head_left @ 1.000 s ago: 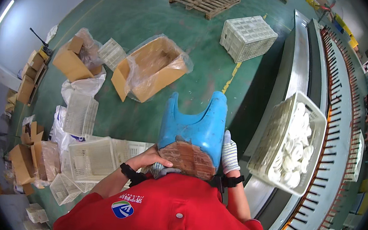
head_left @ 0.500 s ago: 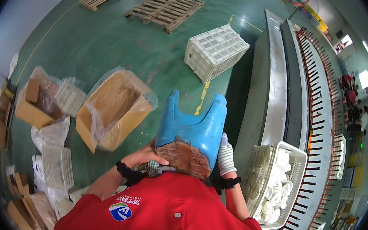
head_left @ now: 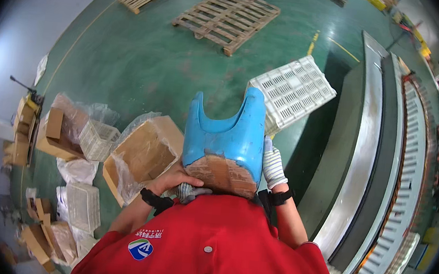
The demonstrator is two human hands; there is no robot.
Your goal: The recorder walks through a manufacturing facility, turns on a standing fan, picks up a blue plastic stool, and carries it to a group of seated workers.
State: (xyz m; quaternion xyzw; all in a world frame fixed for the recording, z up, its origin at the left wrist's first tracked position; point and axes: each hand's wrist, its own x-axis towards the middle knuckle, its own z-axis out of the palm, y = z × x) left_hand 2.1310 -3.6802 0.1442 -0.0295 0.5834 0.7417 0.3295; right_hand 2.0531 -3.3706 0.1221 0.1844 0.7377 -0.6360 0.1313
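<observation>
we count one blue plastic piece (head_left: 224, 143), one left hand (head_left: 176, 179) and one right hand (head_left: 274, 166), two black wristbands (head_left: 280, 197), and one red shirt (head_left: 256, 246) with two round buttons (head_left: 208, 249). on the floor (head_left: 146, 77) we make out two whole wooden pallets (head_left: 228, 17), at least three white crates (head_left: 295, 91) and two larger open cardboard boxes (head_left: 149, 154); the cartons (head_left: 37, 243) at lower left overlap too much for us to count.

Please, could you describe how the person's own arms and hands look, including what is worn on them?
The right hand wears a white glove with thin dark stripes; the left hand shows bare thumb and back. Each wrist has a black band: left band, right band. Short red sleeves leave the forearms uncovered.
</observation>
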